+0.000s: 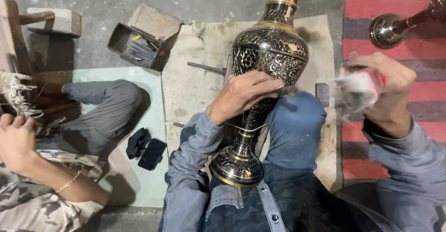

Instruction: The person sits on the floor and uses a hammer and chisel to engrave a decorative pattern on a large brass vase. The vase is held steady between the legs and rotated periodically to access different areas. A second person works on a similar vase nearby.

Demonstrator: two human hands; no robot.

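A tall engraved brass vase (272, 51) lies across my lap, its round base (236, 168) toward me and its neck pointing away. My left hand (244, 94) rests on the vase's belly, fingers curled over the engraved surface. My right hand (383, 90) is raised to the right of the vase and grips a small red and white container (360, 88), which is blurred by motion. My blue-clad knee (296, 120) lies under the vase.
Another person sits at left, with an arm with a bracelet (44, 169) and grey trouser leg (104, 109). An open tool box (139, 44), a metal rod (206, 68), a black phone (152, 154) and a second brass piece (390, 27) on a striped rug lie around.
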